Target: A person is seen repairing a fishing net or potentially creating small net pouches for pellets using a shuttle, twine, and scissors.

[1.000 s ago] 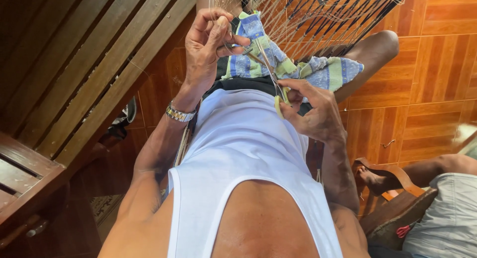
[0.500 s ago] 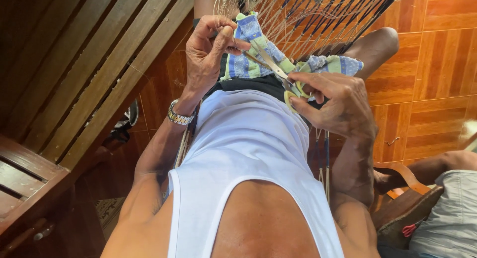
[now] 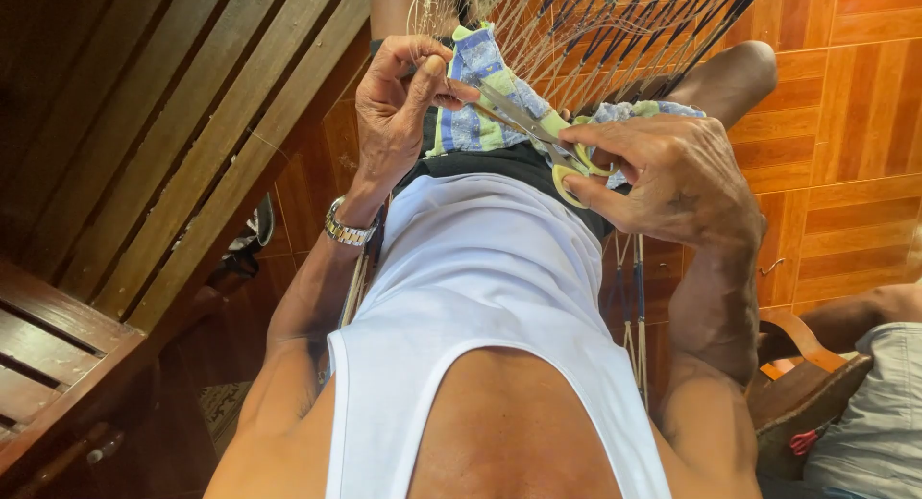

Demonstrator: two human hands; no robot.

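My right hand grips a pair of scissors with yellow-green handles, blades pointing left toward my left hand. My left hand, with a metal watch on its wrist, pinches thin pale cords of a woven net that hangs over my lap. The scissor tips lie right beside the left fingertips. Below both hands are my white tank top and blue-green checked shorts.
A slatted wooden bench runs along the left. Orange-brown wood-pattern floor tiles lie to the right. Another person's arm and grey shirt show at the lower right, next to a brown bag.
My right hand has risen with the scissors and swung their blades leftward to the left fingertips. The left hand has stayed on the cords.
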